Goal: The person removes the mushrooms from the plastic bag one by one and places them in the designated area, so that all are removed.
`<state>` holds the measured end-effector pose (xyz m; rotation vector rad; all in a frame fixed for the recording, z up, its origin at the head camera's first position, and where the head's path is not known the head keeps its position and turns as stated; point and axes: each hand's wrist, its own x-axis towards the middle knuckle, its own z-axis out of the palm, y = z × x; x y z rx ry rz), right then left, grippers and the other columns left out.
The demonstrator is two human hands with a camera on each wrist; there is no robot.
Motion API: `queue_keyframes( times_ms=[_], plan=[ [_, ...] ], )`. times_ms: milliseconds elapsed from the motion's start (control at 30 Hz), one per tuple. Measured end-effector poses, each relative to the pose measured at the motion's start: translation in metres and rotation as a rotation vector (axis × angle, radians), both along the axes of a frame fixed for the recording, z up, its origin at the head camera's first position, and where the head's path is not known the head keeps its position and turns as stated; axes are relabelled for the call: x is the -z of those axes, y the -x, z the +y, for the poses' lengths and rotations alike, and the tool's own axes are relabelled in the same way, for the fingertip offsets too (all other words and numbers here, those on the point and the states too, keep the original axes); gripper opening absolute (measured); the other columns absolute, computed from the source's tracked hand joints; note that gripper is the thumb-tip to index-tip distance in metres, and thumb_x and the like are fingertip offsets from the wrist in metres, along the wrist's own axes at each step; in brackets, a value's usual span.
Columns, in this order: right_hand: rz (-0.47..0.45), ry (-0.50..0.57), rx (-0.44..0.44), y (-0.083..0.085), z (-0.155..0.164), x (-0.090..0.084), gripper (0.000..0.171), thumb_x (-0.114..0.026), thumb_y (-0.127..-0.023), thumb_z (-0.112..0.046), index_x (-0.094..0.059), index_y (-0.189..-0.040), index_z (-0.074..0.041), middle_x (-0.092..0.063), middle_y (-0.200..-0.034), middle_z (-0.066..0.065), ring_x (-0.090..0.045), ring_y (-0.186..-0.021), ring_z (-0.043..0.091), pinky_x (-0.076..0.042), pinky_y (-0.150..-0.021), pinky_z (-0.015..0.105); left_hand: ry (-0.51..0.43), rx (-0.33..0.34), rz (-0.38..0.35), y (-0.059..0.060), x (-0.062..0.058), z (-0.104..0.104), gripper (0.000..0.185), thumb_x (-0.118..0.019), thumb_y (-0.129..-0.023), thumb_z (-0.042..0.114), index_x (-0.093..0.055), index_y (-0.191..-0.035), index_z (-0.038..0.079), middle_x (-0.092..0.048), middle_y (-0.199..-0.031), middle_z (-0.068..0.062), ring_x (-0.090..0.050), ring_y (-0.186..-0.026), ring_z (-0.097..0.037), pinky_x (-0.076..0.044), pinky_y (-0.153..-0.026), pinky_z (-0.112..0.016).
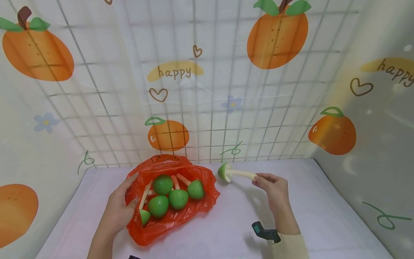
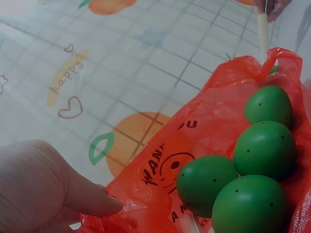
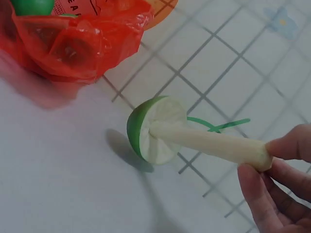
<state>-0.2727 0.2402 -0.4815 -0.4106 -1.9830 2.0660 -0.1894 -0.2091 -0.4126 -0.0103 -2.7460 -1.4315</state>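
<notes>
A red plastic bag lies with its mouth spread toward the camera. Inside it are several toy mushrooms with green, black-dotted caps and pale stems. At the bag's left side my left hand pinches the plastic edge between thumb and fingers, as the left wrist view shows close up. To the right of the bag, my right hand pinches the stem end of one toy mushroom. That mushroom is held sideways above the table, its green cap pointing left toward the bag and its white underside showing.
The white table is backed by a pale curtain printed with oranges, hearts and a grid, which also rises at both sides. A dark wrist device sits at the right sleeve. A small dark object shows at the bottom edge.
</notes>
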Motion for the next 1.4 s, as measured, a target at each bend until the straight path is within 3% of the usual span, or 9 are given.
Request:
queue_keyframes(
  times_ms=[700,967,1100,1233,1400],
  plan=[
    [-0.067,0.134,-0.030,0.002,0.022,0.026,0.037,-0.071,-0.093,0.009,-0.060,-0.126,0.021,-0.068,-0.104,0.007,-0.074,-0.083,0.011,-0.062,-0.087,0.027,-0.013,0.003,0.022,0.001,0.003,-0.002,0.075,-0.058,-0.097,-0.011,-0.036,-0.164,0.012,-0.037,-0.166,-0.017,-0.031,-0.153,-0.042,-0.037,-0.116,-0.059],
    [-0.222,-0.117,0.034,0.003,0.026,0.034,0.042,-0.080,-0.091,-0.008,-0.067,-0.128,0.009,-0.069,-0.110,0.009,-0.068,-0.082,0.006,-0.056,-0.072,0.017,-0.006,0.001,0.013,0.000,0.001,-0.001,0.074,-0.058,-0.098,-0.010,-0.036,-0.164,0.013,-0.036,-0.166,-0.017,-0.030,-0.154,-0.042,-0.036,-0.117,-0.060],
    [-0.249,-0.199,0.068,0.003,0.028,0.038,0.039,-0.082,-0.088,-0.009,-0.071,-0.122,0.007,-0.073,-0.105,0.008,-0.066,-0.082,0.009,-0.053,-0.070,0.019,0.000,-0.002,0.016,0.001,0.002,-0.001,0.074,-0.058,-0.097,-0.010,-0.036,-0.164,0.013,-0.036,-0.166,-0.017,-0.030,-0.154,-0.042,-0.036,-0.116,-0.059],
    [-0.259,-0.285,0.079,0.002,0.029,0.039,0.036,-0.082,-0.088,-0.011,-0.073,-0.120,0.005,-0.074,-0.106,0.009,-0.063,-0.086,0.013,-0.049,-0.075,0.025,0.002,-0.004,0.015,0.002,0.003,-0.001,0.075,-0.058,-0.097,-0.010,-0.035,-0.165,0.013,-0.036,-0.166,-0.016,-0.030,-0.154,-0.041,-0.037,-0.116,-0.059],
    [-0.251,-0.363,0.082,0.000,0.028,0.038,0.034,-0.081,-0.089,-0.012,-0.074,-0.116,0.006,-0.074,-0.111,0.019,-0.064,-0.094,0.025,-0.046,-0.079,0.033,0.006,-0.004,0.012,0.002,0.003,-0.001,0.075,-0.058,-0.098,-0.010,-0.035,-0.165,0.014,-0.036,-0.167,-0.016,-0.030,-0.154,-0.042,-0.038,-0.115,-0.059]
  ],
)
